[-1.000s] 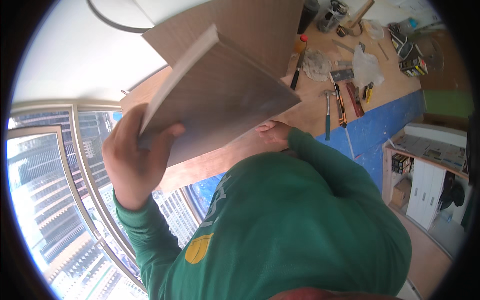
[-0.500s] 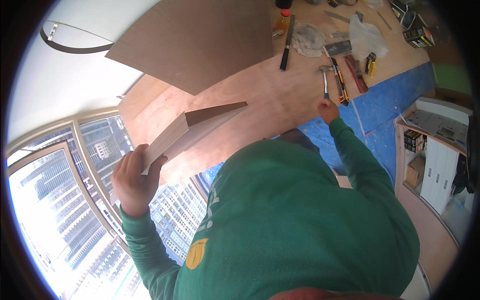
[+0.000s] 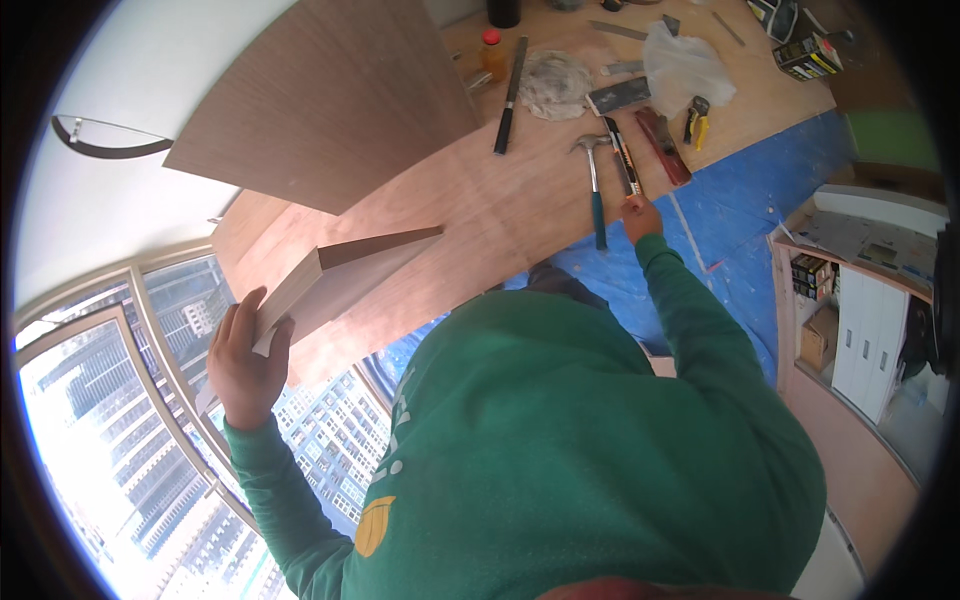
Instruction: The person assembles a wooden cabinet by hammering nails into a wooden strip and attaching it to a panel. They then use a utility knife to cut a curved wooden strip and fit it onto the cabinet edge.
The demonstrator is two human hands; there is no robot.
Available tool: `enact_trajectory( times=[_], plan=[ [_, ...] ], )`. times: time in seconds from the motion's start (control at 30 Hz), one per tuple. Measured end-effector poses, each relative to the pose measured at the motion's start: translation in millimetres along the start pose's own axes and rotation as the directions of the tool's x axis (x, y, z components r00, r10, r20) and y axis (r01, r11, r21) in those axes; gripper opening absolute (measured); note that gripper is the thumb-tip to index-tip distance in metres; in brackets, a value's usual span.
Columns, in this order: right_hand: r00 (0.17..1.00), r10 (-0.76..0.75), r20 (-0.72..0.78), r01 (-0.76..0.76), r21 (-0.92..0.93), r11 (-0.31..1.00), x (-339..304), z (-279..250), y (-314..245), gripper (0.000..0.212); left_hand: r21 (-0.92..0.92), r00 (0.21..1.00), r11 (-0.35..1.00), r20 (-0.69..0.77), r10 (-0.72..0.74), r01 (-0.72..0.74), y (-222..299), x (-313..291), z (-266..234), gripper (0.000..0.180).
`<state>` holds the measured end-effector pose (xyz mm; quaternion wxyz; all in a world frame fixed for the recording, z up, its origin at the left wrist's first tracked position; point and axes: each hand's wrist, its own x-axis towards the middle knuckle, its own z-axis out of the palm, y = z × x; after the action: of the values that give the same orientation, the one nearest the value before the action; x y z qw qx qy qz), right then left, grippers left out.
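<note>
My left hand (image 3: 248, 355) grips the end of an L-shaped wooden board piece (image 3: 345, 270), fingers on its outer face and thumb on the inner side; its far end reaches over the workbench. At the bench's near edge my right hand (image 3: 641, 218) is closed on the lower end of an orange and black utility knife (image 3: 622, 158), which lies on the bench. Just left of it rests a claw hammer (image 3: 596, 190) with a green handle, its end past the edge. To the right lie a dark red hand plane (image 3: 662, 147) and yellow-handled pliers (image 3: 697, 122).
A large brown panel (image 3: 330, 105) covers the bench's far left. Behind the tools are a black-handled file (image 3: 511, 97), a crumpled cloth (image 3: 556, 85), a sanding block (image 3: 619, 96), a plastic bag (image 3: 687, 65) and a red-capped bottle (image 3: 492, 55). Blue sheeting (image 3: 740, 190) covers the floor; windows (image 3: 90, 400) stand left.
My right hand has gone from the hammer's handle end to the utility knife's lower end. My left hand still holds the board piece. The whole view has shifted.
</note>
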<state>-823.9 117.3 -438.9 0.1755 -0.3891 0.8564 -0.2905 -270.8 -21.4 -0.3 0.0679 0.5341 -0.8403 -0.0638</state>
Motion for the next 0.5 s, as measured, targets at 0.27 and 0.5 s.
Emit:
enact_trajectory(
  times=[0.27,0.5],
  plan=[
    [0.891,-0.010,0.453,0.041,-0.058,0.997,25.9,11.3,-22.5,0.032,0.014,0.988,0.997,-0.130,0.079,-0.078,59.5,23.1,13.2,0.047],
    [0.867,0.022,0.498,0.098,-0.213,0.972,12.1,22.0,-34.6,0.061,0.012,0.920,1.000,-0.390,0.023,-0.020,100.9,37.9,35.7,0.024]
  ],
)
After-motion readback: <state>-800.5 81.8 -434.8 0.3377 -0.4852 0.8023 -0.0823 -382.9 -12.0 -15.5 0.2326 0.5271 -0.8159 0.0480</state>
